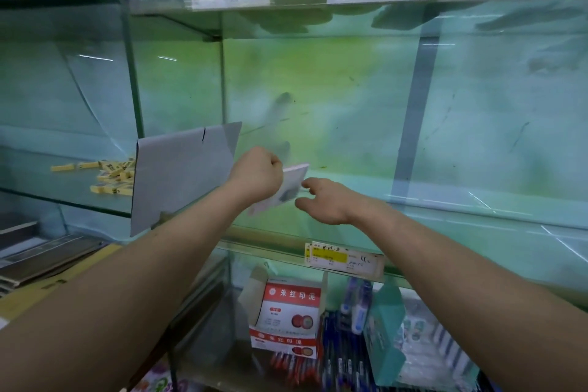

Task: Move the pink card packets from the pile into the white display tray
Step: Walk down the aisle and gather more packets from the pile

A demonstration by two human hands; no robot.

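Green-tinted glass shop shelving (pixel 413 143) is filling the view, three levels showing. One white display tray (pixel 178 175) is standing upright at left on the middle shelf. Below it, nearer, a red-and-white carton (pixel 286 305) is showing 朱红印泥 twice. Left hand (pixel 257 173) is clamping one pink card packet (pixel 294 178) in its fist, just right of the tray. Right hand (pixel 331 200) is hovering beside the packet, fingers apart, loosely curled, holding nothing.

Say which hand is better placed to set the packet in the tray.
Left. The left hand grips the card packet and sits beside the white tray; the right hand is open, empty, farther from it.
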